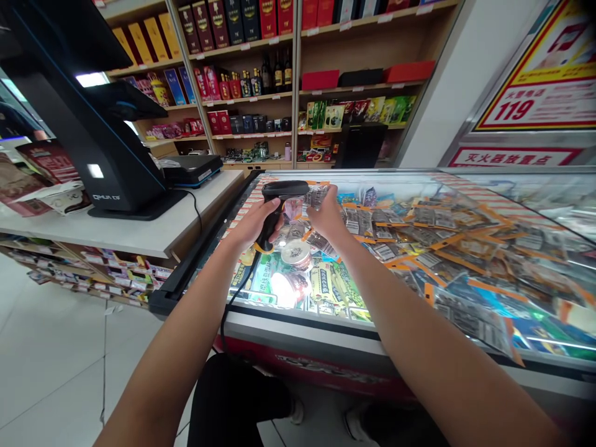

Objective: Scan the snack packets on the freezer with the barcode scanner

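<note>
Left freezer edge (205,248), left hand (257,220) gripping scanner (285,188) nearby; packet (317,197) in right hand (328,214)

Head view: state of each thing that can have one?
Left hand, closed around scanner handle
Right hand, pinching a packet
Scanner, held upright, head above handle
Held packet, raised beside scanner
Cable, drooping over freezer edge
Freezer, lit inside
Loose packets, heaped, overlapping
Tall boxes, standing
Monitor, on or off unclear
</note>
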